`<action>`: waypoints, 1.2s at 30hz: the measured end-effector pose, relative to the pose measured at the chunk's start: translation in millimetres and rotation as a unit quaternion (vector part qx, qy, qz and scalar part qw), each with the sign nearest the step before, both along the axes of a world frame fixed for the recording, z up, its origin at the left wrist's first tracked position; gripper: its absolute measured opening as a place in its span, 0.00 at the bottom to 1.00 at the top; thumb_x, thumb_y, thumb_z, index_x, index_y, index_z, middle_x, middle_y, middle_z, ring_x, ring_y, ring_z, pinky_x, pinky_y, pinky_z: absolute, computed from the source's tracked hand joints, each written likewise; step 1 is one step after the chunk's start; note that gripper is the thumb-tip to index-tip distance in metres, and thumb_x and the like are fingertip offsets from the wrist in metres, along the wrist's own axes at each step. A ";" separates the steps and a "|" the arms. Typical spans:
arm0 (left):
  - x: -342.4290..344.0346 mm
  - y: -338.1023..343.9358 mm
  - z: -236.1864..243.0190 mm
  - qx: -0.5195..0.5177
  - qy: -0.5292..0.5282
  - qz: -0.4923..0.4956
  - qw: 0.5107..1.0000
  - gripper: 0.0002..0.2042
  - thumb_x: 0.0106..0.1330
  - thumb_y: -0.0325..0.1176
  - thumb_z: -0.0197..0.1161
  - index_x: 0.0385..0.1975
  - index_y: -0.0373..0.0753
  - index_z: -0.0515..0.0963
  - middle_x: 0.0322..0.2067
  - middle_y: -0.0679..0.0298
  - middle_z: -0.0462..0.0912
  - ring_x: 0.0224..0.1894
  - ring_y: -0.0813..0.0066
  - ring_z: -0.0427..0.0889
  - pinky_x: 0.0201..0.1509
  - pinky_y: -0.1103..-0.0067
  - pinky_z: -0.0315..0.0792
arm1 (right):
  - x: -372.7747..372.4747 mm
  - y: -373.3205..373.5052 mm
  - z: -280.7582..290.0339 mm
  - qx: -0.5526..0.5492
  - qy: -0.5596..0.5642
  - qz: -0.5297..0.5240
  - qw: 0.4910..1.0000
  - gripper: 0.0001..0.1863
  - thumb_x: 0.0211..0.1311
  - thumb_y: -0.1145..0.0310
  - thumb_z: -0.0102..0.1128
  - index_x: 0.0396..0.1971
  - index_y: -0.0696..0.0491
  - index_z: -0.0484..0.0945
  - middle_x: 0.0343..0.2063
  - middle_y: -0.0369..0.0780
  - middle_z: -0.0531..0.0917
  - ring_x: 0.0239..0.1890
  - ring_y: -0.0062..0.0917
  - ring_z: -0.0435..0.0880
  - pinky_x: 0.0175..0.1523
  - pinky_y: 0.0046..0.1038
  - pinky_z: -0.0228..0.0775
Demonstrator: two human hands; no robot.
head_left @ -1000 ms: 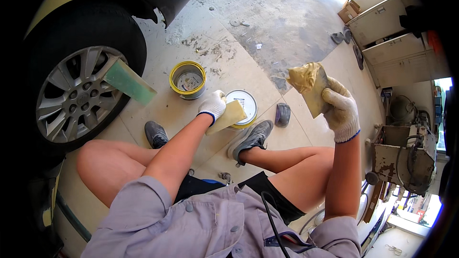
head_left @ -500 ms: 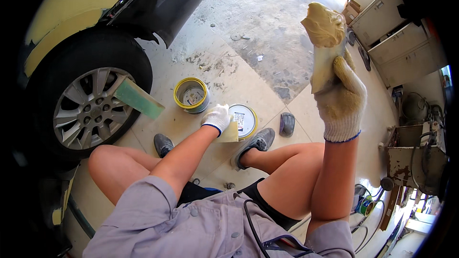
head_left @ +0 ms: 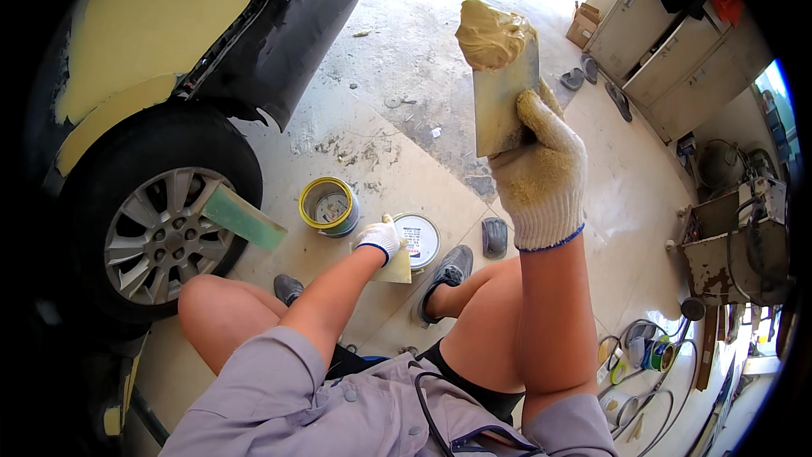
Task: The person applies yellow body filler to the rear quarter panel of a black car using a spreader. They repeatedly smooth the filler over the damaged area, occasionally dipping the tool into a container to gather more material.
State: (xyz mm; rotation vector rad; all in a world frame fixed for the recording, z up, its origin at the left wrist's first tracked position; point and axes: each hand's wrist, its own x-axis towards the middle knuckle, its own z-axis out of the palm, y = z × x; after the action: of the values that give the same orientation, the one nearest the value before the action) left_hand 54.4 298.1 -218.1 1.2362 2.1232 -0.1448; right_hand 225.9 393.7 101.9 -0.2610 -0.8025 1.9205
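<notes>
My right hand [head_left: 541, 165], in a stained white knit glove, is raised and closed around a flat, greyish putty knife [head_left: 505, 110]. A thick lump of tan-yellow filler [head_left: 495, 36] sits on its upper end. Lower down, my gloved left hand [head_left: 377, 237] is closed on a thin, pale yellow flat spreader [head_left: 396, 268], whose corner shows below the fingers. That hand is beside a lidded can [head_left: 421, 239] with a white top. Just left of it stands an open can [head_left: 329, 205] with a yellow rim. Both cans are on the tiled floor.
At left is a car's wheel [head_left: 169, 237], with a green flat block [head_left: 244, 218] against it. Above are a yellow filler-coated panel [head_left: 161, 17] and a black panel [head_left: 296, 34]. A dark block [head_left: 494, 238] lies by my shoe. Cabinets [head_left: 668, 51] and hoses [head_left: 677, 381] stand right.
My right hand has moved left, toward the car, with the loaded putty knife. My left hand stays beside the cans. The view has shifted, showing more of the car panel.
</notes>
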 end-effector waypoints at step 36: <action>-137.9 -28.1 324.1 0.434 -0.785 0.330 0.292 0.27 0.82 0.49 0.37 0.66 0.35 0.67 0.59 0.44 0.75 0.61 0.47 0.78 0.67 0.52 0.74 | -145.9 -35.4 8.6 0.657 -0.234 -0.258 0.669 0.21 0.53 0.87 0.67 0.47 0.54 0.86 0.48 0.45 0.86 0.50 0.37 0.85 0.55 0.34 0.78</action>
State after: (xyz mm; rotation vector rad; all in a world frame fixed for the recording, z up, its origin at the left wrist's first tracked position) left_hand -83.5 270.0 105.9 0.1395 0.3693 1.9397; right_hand 80.0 358.3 110.5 -0.0383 -1.9838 0.3793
